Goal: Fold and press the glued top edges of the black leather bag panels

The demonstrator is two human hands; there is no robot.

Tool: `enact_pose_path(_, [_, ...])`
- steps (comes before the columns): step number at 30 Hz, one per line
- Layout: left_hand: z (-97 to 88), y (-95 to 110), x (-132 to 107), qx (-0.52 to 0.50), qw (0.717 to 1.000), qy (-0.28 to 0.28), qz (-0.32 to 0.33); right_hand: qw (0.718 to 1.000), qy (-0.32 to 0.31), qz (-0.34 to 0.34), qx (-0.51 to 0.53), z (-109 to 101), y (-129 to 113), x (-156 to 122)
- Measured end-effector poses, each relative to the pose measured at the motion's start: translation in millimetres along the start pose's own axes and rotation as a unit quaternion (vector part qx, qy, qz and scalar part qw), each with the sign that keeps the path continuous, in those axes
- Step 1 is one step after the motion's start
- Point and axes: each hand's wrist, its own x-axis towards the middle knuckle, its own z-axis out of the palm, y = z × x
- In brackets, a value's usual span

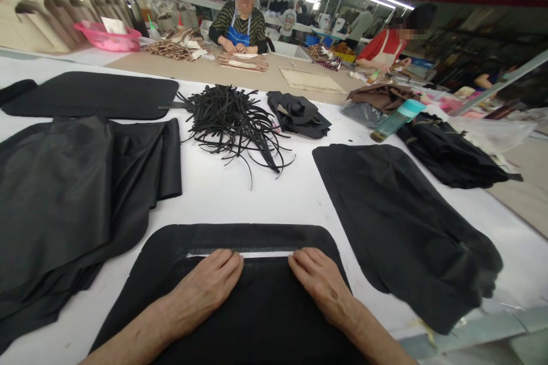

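A black panel of leather-like material (265, 319) with rounded far corners lies flat before me on the white-covered table. Across its far part runs a long narrow slot, through which white shows. My left hand (209, 276) is closed on the slot's near edge, left of its middle, with the fingers bent and pressed together. Toward the slot's right end, my right hand (321, 279) pinches the same edge in a similar way. The fingertips of both hands are partly hidden.
Black panels (398, 211) lie to the right; draped black sheets (55, 182) are at left. Beyond are a heap of black strips (231, 120), a folded black bundle (297, 114) and a teal-lidded bottle (398, 120). A person (240, 25) works opposite, near a pink basket (107, 39).
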Motion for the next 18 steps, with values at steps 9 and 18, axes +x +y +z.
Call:
enact_pose_path(9, [6.2,0,-3,-0.005,1.0,0.008,-0.002,0.997,0.041,0.043,-0.056,-1,7,-24])
enact_pose_path(18, [12.5,0,-3,-0.013,1.0,0.024,-0.007,0.981,0.1,0.167,-0.025,6,-27,-9])
